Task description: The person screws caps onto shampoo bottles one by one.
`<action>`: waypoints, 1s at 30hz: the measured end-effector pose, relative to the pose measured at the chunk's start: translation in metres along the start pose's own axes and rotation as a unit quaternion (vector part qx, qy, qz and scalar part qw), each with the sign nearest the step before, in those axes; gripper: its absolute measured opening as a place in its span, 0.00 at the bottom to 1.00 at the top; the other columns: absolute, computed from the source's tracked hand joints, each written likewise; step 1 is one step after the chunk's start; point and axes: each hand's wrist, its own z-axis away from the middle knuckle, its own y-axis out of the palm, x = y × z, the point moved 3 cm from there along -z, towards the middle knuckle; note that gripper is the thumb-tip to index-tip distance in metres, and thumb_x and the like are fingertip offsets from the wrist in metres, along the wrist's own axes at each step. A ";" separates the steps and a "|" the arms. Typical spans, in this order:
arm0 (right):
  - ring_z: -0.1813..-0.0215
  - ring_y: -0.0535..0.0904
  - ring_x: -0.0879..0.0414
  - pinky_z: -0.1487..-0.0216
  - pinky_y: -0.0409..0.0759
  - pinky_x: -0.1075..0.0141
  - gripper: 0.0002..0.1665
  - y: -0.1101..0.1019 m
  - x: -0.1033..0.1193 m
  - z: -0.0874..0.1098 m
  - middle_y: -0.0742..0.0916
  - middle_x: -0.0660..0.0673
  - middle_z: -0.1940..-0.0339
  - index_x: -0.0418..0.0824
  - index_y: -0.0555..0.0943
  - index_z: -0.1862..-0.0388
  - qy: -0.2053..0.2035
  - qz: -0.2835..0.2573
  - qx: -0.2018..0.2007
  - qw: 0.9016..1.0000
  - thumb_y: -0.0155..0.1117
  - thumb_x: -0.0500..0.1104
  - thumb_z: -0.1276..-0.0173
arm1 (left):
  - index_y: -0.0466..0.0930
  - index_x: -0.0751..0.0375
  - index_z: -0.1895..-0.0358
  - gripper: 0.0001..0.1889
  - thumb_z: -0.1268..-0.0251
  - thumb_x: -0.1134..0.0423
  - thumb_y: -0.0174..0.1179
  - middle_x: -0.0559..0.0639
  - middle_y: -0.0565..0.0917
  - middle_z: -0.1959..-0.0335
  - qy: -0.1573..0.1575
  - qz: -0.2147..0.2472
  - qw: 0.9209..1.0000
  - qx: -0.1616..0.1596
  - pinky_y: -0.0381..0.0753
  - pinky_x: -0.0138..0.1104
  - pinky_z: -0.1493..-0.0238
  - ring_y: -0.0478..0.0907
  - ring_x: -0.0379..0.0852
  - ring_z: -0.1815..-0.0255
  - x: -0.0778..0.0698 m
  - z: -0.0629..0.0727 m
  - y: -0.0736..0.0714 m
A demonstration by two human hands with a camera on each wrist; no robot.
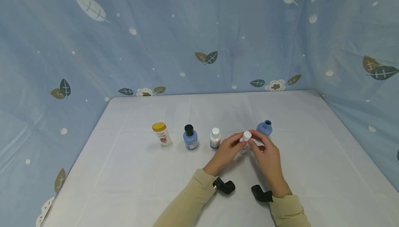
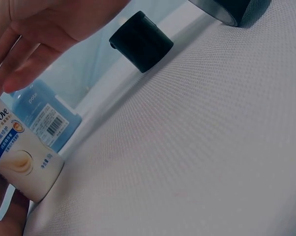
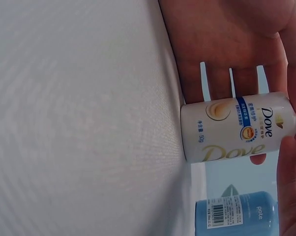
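Both hands are at a small white Dove bottle [image 3: 231, 129] with a white cap [image 1: 247, 136], upright with its base right at the table. My left hand [image 1: 227, 151] holds it from the left, with several fingers behind the body in the right wrist view. From the right, my right hand [image 1: 268, 156] has thumb and fingers around the neck and cap. Just beyond the right hand is a blue bottle [image 1: 264, 128] with an open, uncapped neck; its barcode label shows in the left wrist view. A white bottle [image 1: 214, 139] with a white cap stands beside the left hand.
Further left stand a blue bottle [image 1: 191, 139] with a black cap and a white bottle [image 1: 163, 135] with a yellow cap. A white cloth covers the table [image 1: 124, 182]. Blue leaf-patterned curtain [image 1: 174, 40] hangs behind it. Black devices [image 1: 227, 187] are strapped at both wrists.
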 end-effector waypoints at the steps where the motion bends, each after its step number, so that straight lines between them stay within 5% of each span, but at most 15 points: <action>1: 0.52 0.74 0.61 0.64 0.73 0.76 0.21 0.000 0.000 0.000 0.81 0.51 0.52 0.50 0.75 0.46 0.000 -0.001 0.002 1.000 0.60 0.47 0.39 | 0.69 0.62 0.41 0.19 0.35 0.64 0.51 0.50 0.74 0.46 -0.002 0.000 1.000 0.000 0.70 0.30 0.51 0.71 0.36 0.52 0.000 0.000 0.000; 20: 0.48 0.72 0.59 0.61 0.74 0.69 0.21 0.001 0.004 -0.001 0.78 0.52 0.47 0.52 0.72 0.42 -0.028 0.021 0.039 0.999 0.56 0.46 0.35 | 0.68 0.62 0.40 0.20 0.35 0.65 0.51 0.51 0.75 0.48 0.004 0.020 1.000 0.003 0.71 0.30 0.54 0.70 0.35 0.56 -0.002 0.000 -0.001; 30: 0.49 0.73 0.58 0.65 0.74 0.71 0.19 0.002 -0.009 -0.001 0.79 0.51 0.49 0.51 0.74 0.45 -0.054 0.001 0.000 0.999 0.58 0.45 0.36 | 0.68 0.63 0.40 0.20 0.35 0.64 0.51 0.52 0.73 0.45 0.003 0.021 1.000 0.015 0.71 0.30 0.51 0.70 0.36 0.50 0.000 -0.001 0.001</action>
